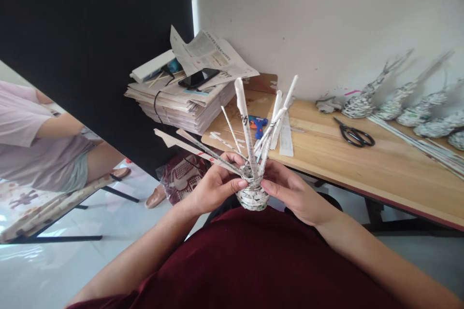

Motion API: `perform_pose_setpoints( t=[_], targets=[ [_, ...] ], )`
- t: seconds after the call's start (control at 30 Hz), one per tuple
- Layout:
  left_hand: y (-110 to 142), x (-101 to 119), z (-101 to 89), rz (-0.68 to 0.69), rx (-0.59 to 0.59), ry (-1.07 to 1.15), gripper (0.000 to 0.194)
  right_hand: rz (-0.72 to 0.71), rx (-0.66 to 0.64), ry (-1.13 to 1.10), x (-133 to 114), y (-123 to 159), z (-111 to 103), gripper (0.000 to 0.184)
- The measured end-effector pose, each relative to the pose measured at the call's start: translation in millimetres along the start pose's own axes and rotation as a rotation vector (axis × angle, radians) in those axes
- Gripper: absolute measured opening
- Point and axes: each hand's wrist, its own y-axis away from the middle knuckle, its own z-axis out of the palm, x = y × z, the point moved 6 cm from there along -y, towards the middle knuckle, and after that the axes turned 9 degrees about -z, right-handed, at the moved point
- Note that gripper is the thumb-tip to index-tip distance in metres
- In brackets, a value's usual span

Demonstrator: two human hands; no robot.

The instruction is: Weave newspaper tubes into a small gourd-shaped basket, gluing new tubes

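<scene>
Your left-hand grip (220, 186) and right-hand grip (290, 189) both clasp the woven paper piece (253, 199) in front of the desk (326, 154), its paper rods (245, 120) splaying upward; black scissors (348, 132) lie on the desk.

Small rounded basket (253, 199) of woven printed paper, held upright, pale tubes (247, 130) fanned from its neck.

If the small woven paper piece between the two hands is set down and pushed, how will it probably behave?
The woven piece is probably light, as it looks made of paper. Rounded below, with long strips spreading above, it could rock or tip. The strips seem fairly stiff, since they stand out quite straight.
</scene>
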Motion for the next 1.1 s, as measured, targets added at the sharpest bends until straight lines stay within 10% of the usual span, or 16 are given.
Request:
perform_pose_setpoints(
  t=[0.27, 0.4, 0.57, 0.73, 1.1],
  targets=[
    [-13.6, -10.2, -3.7, 0.016, 0.308, -0.107, 0.029, -0.128, 0.265, 0.013, -4.8, 6.0, -10.1, 0.043],
    [-5.5, -6.0, 16.1, 0.02, 0.224, -0.289, 0.036, -0.185, 0.392, 0.168, -3.6, 10.7, -19.1, 0.048],
    [-9.1, -8.8, 39.2, 0.109, 0.056, -0.501, 0.068, -0.31, 0.358, 0.558, -16.4, 19.5, -16.3, 0.03],
    [-25.5, -13.6, 30.3, 0.11, 0.251, -0.638, 0.055, -0.362, 0.181, 0.603, -20.9, 28.5, -8.5, 0.031],
    [-26.2, -39.8, 37.7, -0.229, 0.03, 0.237, 0.043, -0.239, 0.342, 0.154, -10.2, 39.7, -37.0, 0.02]
  ],
)
